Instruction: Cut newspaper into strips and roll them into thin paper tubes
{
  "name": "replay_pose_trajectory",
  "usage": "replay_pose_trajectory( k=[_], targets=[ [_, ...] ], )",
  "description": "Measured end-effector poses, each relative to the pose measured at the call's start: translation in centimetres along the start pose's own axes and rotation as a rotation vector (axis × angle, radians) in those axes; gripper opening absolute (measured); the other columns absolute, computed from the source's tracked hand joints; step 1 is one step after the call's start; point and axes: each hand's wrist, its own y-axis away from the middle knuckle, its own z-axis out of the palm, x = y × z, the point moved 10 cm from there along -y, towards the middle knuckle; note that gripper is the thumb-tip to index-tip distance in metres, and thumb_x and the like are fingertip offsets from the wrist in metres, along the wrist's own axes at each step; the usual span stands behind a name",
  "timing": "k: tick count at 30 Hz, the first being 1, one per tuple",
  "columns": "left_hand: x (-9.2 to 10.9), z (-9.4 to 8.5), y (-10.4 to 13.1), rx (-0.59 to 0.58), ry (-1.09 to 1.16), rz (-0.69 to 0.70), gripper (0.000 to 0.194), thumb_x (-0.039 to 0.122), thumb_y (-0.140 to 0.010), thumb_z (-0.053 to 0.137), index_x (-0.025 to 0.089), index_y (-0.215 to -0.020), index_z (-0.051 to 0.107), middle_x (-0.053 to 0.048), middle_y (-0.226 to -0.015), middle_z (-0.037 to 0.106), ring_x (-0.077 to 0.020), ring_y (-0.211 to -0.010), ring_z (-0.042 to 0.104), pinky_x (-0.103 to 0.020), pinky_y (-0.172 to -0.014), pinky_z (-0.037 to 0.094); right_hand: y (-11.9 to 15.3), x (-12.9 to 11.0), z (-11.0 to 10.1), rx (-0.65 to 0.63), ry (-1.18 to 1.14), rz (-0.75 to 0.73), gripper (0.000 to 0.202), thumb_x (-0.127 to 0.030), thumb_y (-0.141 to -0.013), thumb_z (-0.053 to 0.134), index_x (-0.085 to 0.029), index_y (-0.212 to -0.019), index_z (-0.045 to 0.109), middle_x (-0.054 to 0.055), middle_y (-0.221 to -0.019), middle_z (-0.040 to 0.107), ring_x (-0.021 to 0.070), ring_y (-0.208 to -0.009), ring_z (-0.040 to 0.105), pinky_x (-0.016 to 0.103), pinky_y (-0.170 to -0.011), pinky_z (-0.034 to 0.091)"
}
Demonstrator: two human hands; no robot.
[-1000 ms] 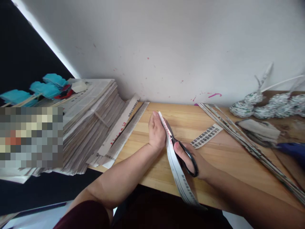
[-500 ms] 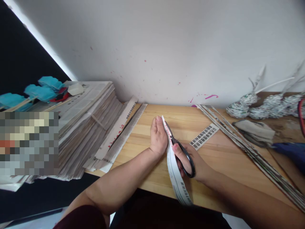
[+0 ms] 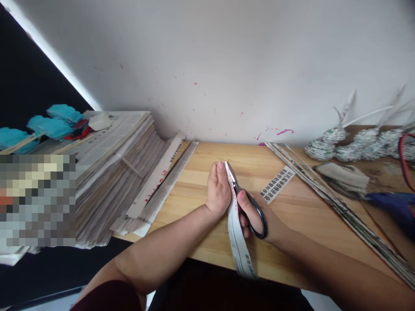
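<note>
Over the middle of the wooden table, my left hand pinches the upper end of a newspaper strip. The strip hangs down past the table's front edge. My right hand is closed around black-handled scissors, thumb through one loop. Their blades lie along the strip's upper part, close to my left fingers; I cannot tell whether the blades touch the paper. Behind my right hand, a printed paper strip lies flat on the table.
A tall newspaper stack stands at the left, with cut strips beside it. Long thin rolled-paper sticks lie diagonally at the right. Beyond them are woven paper pieces, a cloth glove and a blue tool.
Both hands, with the strip and scissors, have shifted slightly right and down in the picture. The scissor blades look more closed. The camera view has moved a little.
</note>
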Motion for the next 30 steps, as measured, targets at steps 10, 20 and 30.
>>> replay_pose_trajectory(
  k=[10, 20, 30],
  targets=[
    [-0.4, 1.8, 0.1, -0.145, 0.143, -0.022, 0.042, 0.058, -0.097, 0.041, 0.022, -0.075, 0.039, 0.004, -0.064, 0.040, -0.0114, -0.057, 0.035, -0.028, -0.057, 0.036, -0.4, -3.5, -1.8, 0.063, 0.167, -0.262, 0.064, -0.073, -0.094, 0.037, -0.021, -0.058, 0.048, 0.002, -0.057, 0.056, 0.0146, -0.057, 0.055, 0.028, -0.057, 0.049],
    [0.0, 1.5, -0.4, -0.172, 0.091, 0.018, 0.040, 0.057, -0.097, 0.043, 0.022, -0.079, 0.044, 0.004, -0.066, 0.047, -0.0104, -0.058, 0.043, -0.025, -0.059, 0.040, 0.8, -5.0, -3.6, 0.177, 0.000, -0.309, 0.065, -0.085, -0.075, 0.053, -0.021, -0.064, 0.052, -0.004, -0.046, 0.048, 0.0116, -0.031, 0.049, 0.024, -0.031, 0.038],
    [2.3, -2.9, -4.1, -0.159, 0.168, -0.251, 0.038, 0.056, -0.087, 0.062, 0.019, -0.091, 0.052, -0.004, -0.082, 0.068, -0.0145, -0.062, 0.069, -0.015, -0.035, 0.030, -0.9, -5.5, -11.0, 0.574, 0.008, -0.412, 0.047, -0.063, -0.083, 0.066, -0.020, -0.071, 0.053, -0.005, -0.053, 0.051, 0.0093, -0.037, 0.052, 0.022, -0.037, 0.043]
  ],
)
